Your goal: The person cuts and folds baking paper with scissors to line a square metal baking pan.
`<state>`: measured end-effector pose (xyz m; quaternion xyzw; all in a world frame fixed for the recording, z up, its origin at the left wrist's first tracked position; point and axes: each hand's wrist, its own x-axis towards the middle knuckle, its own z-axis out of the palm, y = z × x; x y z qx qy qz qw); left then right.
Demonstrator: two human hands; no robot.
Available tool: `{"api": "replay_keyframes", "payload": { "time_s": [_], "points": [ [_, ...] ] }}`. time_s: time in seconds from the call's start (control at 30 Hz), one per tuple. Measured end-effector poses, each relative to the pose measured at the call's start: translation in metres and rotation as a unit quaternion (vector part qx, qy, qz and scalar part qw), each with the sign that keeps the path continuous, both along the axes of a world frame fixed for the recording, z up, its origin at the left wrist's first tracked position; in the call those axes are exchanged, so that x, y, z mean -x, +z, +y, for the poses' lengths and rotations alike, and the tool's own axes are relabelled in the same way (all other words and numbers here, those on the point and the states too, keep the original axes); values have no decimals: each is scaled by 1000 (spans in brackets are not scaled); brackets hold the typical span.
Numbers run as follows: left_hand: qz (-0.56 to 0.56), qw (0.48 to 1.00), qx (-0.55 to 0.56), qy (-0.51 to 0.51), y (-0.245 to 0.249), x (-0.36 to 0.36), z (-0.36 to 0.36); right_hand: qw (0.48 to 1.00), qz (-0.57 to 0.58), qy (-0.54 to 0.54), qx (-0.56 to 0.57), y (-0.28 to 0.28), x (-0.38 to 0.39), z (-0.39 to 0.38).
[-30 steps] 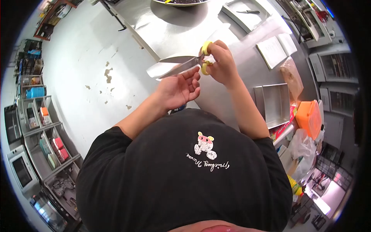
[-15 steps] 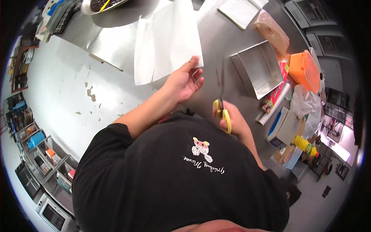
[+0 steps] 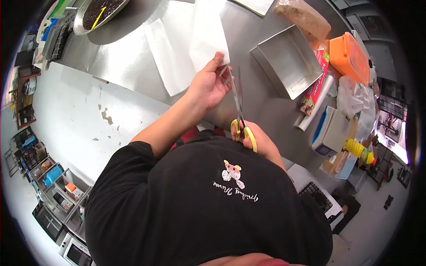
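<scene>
Pinched between the thumb and fingers of my left hand [image 3: 212,84] is the near corner of a sheet of white baking paper [image 3: 207,37]. The sheet runs away from me over the steel table, and a long strip of it [image 3: 166,60] hangs to the left, apart from the held part. My right hand [image 3: 259,141] grips yellow-handled scissors [image 3: 239,111] by their finger loops. Their blades are slightly apart and point away from me, the tips close to my left fingers and the paper's corner.
Right of the paper stands a square metal baking tin [image 3: 288,62] on the steel table [image 3: 213,116]. Beyond it lie a red baking paper box [image 3: 316,84], an orange container [image 3: 348,57] and a kitchen scale [image 3: 330,133]. A pan of dark filling [image 3: 80,24] is at the far left.
The scissors have moved left, close to my left hand and the paper's corner, and their blades have shifted. The left strip of paper has swung down flatter. The view has shifted slightly.
</scene>
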<state>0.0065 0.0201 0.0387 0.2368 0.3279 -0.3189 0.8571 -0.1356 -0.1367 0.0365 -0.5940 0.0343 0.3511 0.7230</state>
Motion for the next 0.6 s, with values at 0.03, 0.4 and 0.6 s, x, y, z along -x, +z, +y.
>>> {"api": "replay_keyframes", "payload": {
  "time_s": [0.03,0.4,0.6],
  "points": [
    [-3,1000,1,-4,0,1,0,1000,0,0,-2,-2,0,0],
    [3,1000,18,-20,-4,7,2,998,56,3,2,1,-6,1],
    [22,998,60,-25,-20,15,-3,998,-12,-18,-62,4,-7,9]
  ]
}}
